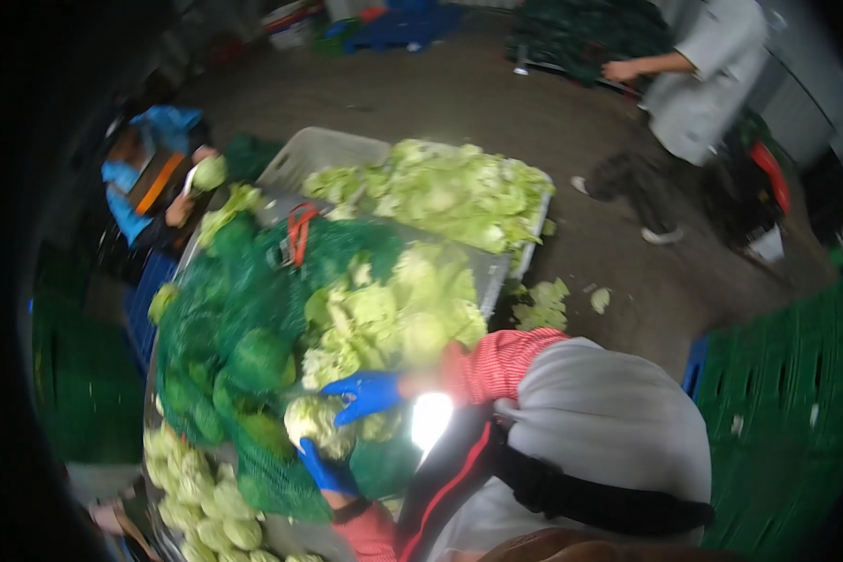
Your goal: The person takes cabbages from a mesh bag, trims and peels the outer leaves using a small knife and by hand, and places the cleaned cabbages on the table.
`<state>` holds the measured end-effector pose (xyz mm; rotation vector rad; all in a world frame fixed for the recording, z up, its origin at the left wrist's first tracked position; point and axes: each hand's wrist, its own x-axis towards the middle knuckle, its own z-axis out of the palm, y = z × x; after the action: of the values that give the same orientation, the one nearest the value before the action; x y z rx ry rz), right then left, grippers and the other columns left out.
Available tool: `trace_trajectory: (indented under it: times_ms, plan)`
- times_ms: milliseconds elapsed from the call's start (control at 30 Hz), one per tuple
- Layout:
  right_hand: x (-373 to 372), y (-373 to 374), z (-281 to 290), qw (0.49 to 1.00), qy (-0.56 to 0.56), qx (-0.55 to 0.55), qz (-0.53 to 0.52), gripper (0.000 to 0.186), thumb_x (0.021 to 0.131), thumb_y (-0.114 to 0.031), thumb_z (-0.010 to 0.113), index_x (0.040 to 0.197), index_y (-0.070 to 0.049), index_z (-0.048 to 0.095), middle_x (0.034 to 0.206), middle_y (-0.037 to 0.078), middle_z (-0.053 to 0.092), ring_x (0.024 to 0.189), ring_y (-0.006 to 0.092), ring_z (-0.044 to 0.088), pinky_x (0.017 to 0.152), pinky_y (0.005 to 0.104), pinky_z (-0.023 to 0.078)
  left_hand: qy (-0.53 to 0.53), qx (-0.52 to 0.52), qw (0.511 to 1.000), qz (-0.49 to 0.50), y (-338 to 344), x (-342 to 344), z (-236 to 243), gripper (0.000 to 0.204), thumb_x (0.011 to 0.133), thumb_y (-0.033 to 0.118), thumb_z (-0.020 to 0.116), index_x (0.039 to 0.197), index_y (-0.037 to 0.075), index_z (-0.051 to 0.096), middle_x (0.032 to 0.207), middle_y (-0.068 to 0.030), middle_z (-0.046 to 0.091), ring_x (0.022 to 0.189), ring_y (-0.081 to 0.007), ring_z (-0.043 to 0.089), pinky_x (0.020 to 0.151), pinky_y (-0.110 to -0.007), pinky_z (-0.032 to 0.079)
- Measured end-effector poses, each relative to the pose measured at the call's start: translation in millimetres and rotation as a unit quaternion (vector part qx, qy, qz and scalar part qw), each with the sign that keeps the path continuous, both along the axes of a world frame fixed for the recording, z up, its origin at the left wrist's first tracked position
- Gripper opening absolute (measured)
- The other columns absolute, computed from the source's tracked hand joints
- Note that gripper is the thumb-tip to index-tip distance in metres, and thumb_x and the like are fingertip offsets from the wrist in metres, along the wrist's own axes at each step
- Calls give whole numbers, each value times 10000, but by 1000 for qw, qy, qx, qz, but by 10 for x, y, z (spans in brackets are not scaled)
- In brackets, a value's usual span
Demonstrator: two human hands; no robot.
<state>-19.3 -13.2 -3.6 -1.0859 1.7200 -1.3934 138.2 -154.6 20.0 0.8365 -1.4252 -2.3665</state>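
A pale green cabbage (311, 421) sits between my two blue-gloved hands above the worktable. My left hand (326, 468) grips its lower side, and my right hand (363, 391) rests on its upper right, with fingers curved over it. Loose light green leaves (384, 314) lie heaped just beyond my right hand. To the left of the cabbage, a green mesh bag (253, 361) with several cabbages inside spreads across the table. Trimmed-looking pale cabbages (206, 501) are piled at the lower left.
A grey crate (309, 155) full of leaves stands beyond the table. A red-handled object (300, 232) lies on the mesh. Another person (150, 178) holds a cabbage at the left; a person in white (707, 84) walks at the back right. Green crates (796, 412) stack at the right.
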Motion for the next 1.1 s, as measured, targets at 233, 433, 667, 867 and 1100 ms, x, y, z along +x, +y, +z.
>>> trace_trajectory:
  times_ms: [233,433,667,867,1100]
  plan:
    - [-217,162,-111,989,74,98,-78,575,855,-530,429,1220,-89,488,1152,161,540,1053,315,523,888,368,413,-18,-341,932,-122,-175,3,-126,781,721,147,652,1374,19,241,1369,-141,307,1227,-254,336,1031,-373,260]
    - [-37,149,-1052,960,243,-89,-110,245,848,-257,424,910,-66,566,836,170,624,727,319,617,634,437,485,-76,-519,847,-82,-55,-468,-462,931,602,204,792,1345,8,266,1301,-160,387,1192,-274,388,1018,-364,308]
    - [-85,174,-395,949,249,176,-81,262,889,-306,388,969,-96,522,939,160,600,809,356,583,703,437,469,-178,-448,876,-19,-90,-464,-661,1025,537,401,798,1326,6,277,1269,-215,384,1173,-317,402,976,-379,360]
    - [-25,70,-149,908,381,174,-16,165,867,-208,403,960,-96,480,792,158,580,678,340,605,571,440,486,-228,-447,864,-30,-131,-530,-675,1028,534,447,781,1323,7,291,1278,-233,389,1179,-330,411,972,-384,372]
    - [-276,-156,-494,900,378,209,-59,164,865,-199,404,929,-77,493,793,173,595,670,355,599,577,446,482,-276,-478,834,-1,23,-612,-510,923,581,371,801,1281,-16,341,1206,-215,454,1126,-291,459,949,-353,389]
